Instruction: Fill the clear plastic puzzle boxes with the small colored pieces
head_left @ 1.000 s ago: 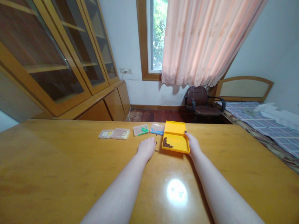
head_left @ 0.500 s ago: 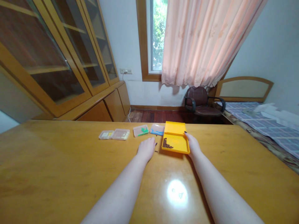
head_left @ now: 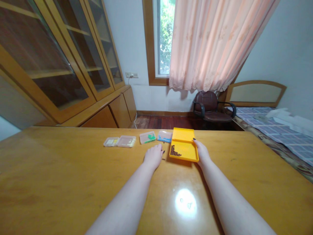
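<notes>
An opened yellow box [head_left: 187, 149] is held at its right edge by my right hand [head_left: 203, 152], tilted a little above the table. Small brown pieces [head_left: 174, 151] lie in its lower left corner. Left of the box, my left hand [head_left: 153, 156] rests low over the table with its fingers curled together; whatever they hold, if anything, is hidden. A small brown piece [head_left: 163, 159] lies on the table beside that hand. Behind stand a clear box with blue pieces [head_left: 164, 136] and another with green pieces [head_left: 147, 137].
On the wooden table [head_left: 73, 182], an open clear case with pale pieces [head_left: 126, 141] lies further left. Beyond the far edge are a brown chair [head_left: 207, 106], a bed [head_left: 276, 120] and a glass-fronted cabinet [head_left: 73, 58].
</notes>
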The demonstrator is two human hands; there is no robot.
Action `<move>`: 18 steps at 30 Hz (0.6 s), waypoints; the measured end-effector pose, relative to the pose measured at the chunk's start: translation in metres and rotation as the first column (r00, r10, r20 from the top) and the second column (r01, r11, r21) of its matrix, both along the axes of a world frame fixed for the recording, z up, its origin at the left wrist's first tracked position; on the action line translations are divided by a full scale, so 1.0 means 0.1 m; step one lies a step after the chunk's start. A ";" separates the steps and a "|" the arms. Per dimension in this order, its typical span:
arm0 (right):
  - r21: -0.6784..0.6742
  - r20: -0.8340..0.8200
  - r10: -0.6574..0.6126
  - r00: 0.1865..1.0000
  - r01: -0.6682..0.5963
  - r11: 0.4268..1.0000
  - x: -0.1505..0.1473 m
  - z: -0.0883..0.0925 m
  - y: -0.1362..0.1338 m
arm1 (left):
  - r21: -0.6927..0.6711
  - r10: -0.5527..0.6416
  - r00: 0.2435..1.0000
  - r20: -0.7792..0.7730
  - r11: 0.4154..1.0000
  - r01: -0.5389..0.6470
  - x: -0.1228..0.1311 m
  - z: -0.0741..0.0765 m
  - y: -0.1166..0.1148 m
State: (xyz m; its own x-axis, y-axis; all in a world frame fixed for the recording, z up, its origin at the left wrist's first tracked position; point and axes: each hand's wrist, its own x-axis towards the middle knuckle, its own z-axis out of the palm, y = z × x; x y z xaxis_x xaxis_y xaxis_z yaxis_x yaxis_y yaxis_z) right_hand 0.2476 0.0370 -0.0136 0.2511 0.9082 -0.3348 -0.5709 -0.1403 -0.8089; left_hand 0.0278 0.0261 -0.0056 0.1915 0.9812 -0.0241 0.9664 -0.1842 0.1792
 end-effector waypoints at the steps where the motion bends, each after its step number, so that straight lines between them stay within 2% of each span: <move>1: 0.000 0.003 0.002 1.000 -0.002 1.000 0.00 0.00 0.00 | -0.005 0.002 1.000 -0.001 1.000 -0.002 0.00 0.01 0.00; 8: -0.009 0.022 0.006 1.000 -0.006 1.000 0.01 0.00 0.01 | 0.024 0.010 1.000 0.000 1.000 -0.010 0.01 -0.01 0.01; 11: -0.002 0.055 -0.003 0.998 0.003 1.000 0.01 0.00 0.00 | 0.049 0.060 0.994 0.090 0.997 -0.065 0.01 -0.01 0.03; 13: 0.021 0.108 0.008 0.994 -0.010 1.000 0.00 0.00 -0.01 | 0.109 0.048 0.977 0.206 0.992 -0.071 0.01 0.02 0.03; 15: 0.055 0.182 0.072 0.981 -0.083 0.995 0.00 0.01 -0.03 | 0.218 -0.072 0.949 0.308 0.976 0.003 0.01 0.07 -0.01; 18: 0.098 0.282 0.187 0.941 -0.222 0.970 -0.01 0.04 -0.06 | 0.354 -0.333 0.880 0.338 0.912 0.209 0.05 0.17 -0.12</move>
State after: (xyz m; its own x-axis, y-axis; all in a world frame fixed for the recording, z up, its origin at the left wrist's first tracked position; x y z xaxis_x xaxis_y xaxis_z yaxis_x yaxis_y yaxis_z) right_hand 0.2462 0.0309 -0.0097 0.1200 0.9799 -0.1592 -0.2993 -0.1172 -0.9469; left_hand 0.0324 0.0141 0.0109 0.3843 0.8364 0.3908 0.7355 -0.5332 0.4180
